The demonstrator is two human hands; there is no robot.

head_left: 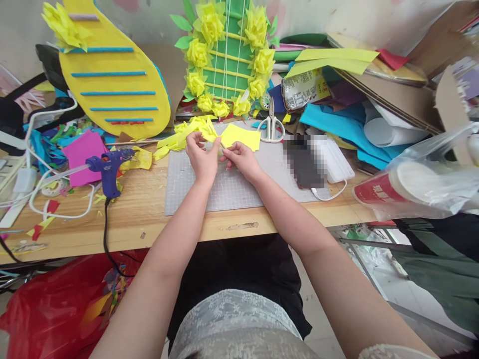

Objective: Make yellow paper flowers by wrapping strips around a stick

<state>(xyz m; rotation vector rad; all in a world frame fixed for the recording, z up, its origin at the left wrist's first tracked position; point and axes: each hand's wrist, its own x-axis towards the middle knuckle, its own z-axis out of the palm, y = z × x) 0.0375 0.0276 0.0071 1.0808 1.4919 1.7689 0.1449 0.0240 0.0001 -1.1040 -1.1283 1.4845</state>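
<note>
My left hand [203, 155] and my right hand [242, 158] meet over the grey cutting mat [239, 194]. Fingertips of both are pinched together on a small piece of yellow paper, mostly hidden by the fingers. Just behind the right hand lies a stack of yellow paper squares [242, 135]. Cut yellow paper pieces [181, 133] are heaped behind and left of the left hand. White-handled scissors [272, 127] rest at the mat's back edge, right of the squares.
A purple glue gun [108, 172] with its cord stands at left, near magenta paper [85, 157]. Behind are a yellow paper shape [112, 85] and a green panel [228, 62] with yellow flowers. At right lie a phone [305, 162], a white power bank [335, 158] and a bagged cup [377, 189].
</note>
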